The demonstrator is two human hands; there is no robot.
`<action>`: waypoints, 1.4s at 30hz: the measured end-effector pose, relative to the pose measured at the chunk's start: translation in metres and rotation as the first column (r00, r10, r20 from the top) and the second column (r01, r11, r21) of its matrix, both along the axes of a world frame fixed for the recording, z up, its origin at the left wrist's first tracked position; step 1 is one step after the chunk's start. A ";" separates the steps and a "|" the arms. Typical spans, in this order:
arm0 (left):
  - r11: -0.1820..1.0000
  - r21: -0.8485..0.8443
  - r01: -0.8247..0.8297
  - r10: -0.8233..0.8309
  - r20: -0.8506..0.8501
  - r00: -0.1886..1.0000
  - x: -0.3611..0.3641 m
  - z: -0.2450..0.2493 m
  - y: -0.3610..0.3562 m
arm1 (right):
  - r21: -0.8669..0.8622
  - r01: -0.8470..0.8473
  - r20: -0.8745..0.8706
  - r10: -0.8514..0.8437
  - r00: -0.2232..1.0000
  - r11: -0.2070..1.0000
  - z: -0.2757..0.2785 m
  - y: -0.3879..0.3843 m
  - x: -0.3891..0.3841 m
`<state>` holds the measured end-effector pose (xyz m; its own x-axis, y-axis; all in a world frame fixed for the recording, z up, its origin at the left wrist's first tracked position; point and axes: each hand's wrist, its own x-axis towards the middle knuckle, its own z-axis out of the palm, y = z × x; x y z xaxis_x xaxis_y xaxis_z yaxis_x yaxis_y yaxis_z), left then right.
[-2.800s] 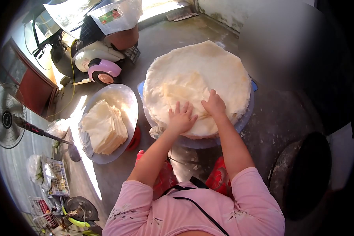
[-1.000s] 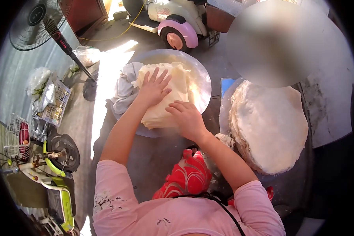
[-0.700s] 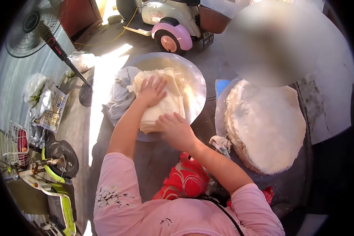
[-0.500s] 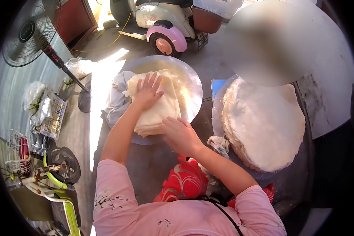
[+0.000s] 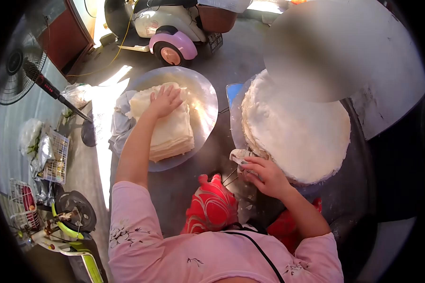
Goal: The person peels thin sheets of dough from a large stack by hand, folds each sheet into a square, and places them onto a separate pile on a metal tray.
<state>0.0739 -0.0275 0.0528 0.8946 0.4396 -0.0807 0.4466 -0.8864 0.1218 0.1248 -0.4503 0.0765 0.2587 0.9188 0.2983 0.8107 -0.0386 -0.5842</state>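
Observation:
My left hand (image 5: 165, 102) lies flat, fingers spread, on top of a squarish stack of thin pale sheets (image 5: 172, 141) that look like dough wrappers. The stack rests on a round metal tray (image 5: 205, 106), with a grey cloth (image 5: 121, 125) bunched along its left side. My right hand (image 5: 267, 178) is over a crumpled whitish rag (image 5: 240, 155), its fingers apart and reaching onto it. Whether the fingertips grip the rag is hard to see. Just beyond that hand stands a large round pile of pale, thin sheets (image 5: 297, 127).
A round metal lid-like surface (image 5: 392, 61) stands at upper right, partly blurred. A standing fan (image 5: 16, 66), a plastic basket (image 5: 56, 158) and a small green bike (image 5: 73, 231) are at left. A scooter with a pink fender (image 5: 179, 45) is parked ahead.
My right hand has moved right, from the lower edge of the squarish stack to the rag by the round pile. My left hand stays on the stack. The view has shifted right.

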 end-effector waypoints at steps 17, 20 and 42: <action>-0.019 -0.945 0.328 0.753 0.202 0.627 0.035 0.024 -0.297 | 0.141 0.575 -0.007 -0.580 0.815 0.806 -0.017 -0.093 0.062; 0.014 -0.972 0.235 0.708 0.176 0.684 0.036 0.014 -0.305 | 0.172 0.589 0.006 -0.598 0.801 0.790 -0.006 -0.099 0.058; -0.154 -0.973 0.173 0.635 0.037 0.772 0.034 -0.001 -0.318 | 0.105 0.656 0.135 -0.664 0.735 0.747 -0.004 -0.141 0.049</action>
